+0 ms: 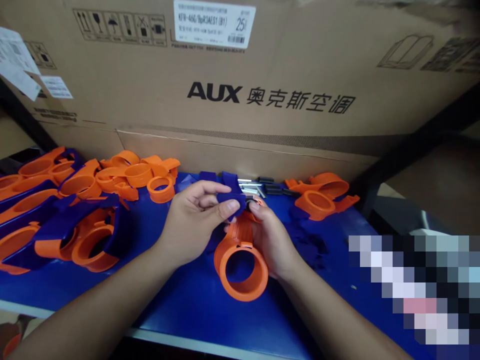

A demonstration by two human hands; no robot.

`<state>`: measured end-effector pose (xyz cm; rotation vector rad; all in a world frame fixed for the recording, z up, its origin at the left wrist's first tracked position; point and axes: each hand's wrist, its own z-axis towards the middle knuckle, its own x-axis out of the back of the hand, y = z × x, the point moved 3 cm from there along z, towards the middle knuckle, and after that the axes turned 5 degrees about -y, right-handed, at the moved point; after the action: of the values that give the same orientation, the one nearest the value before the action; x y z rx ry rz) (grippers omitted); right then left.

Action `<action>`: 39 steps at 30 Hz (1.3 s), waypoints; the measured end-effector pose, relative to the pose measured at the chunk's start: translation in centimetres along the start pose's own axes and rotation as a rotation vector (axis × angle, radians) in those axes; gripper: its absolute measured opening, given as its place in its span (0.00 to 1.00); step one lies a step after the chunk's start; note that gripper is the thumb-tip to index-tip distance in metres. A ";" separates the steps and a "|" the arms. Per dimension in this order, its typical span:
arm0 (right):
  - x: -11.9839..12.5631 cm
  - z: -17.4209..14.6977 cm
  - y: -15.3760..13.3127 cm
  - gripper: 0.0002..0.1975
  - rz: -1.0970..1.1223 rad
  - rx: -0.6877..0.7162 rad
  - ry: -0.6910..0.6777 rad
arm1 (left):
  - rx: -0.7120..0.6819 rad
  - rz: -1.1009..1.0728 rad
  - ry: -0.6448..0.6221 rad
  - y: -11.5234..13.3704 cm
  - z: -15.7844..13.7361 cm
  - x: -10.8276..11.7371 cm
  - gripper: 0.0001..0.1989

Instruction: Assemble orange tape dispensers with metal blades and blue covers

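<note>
In front of the large brown cardboard box (270,65), the left hand (198,217) pinches a small navy-blue plastic piece (225,198) between thumb and fingers. The right hand (275,240) grips an orange plastic ring-ended part (232,252), its upper end towards the box, probably to steady it against the piece; fingers hide any contact. Thin silver metal rods (249,185) lie nearer the box, perhaps for easy reach.

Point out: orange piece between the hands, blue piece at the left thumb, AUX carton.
Orange piece (242,231): head view, on the neck above its ring.
Blue piece (231,198): head view, on its face near the upper edge.
AUX carton (217,65): head view, on the front panel above the logo.
</note>
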<state>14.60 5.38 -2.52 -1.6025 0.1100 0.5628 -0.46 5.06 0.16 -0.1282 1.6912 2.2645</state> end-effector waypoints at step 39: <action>0.6 -0.2 0.7 0.19 -0.100 0.154 0.032 | 0.098 -0.227 -0.237 -0.5 0.2 0.2 0.13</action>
<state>14.87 5.26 -3.37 -1.4586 0.0947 0.4404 -0.53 5.42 -0.28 -0.0267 1.5733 1.9452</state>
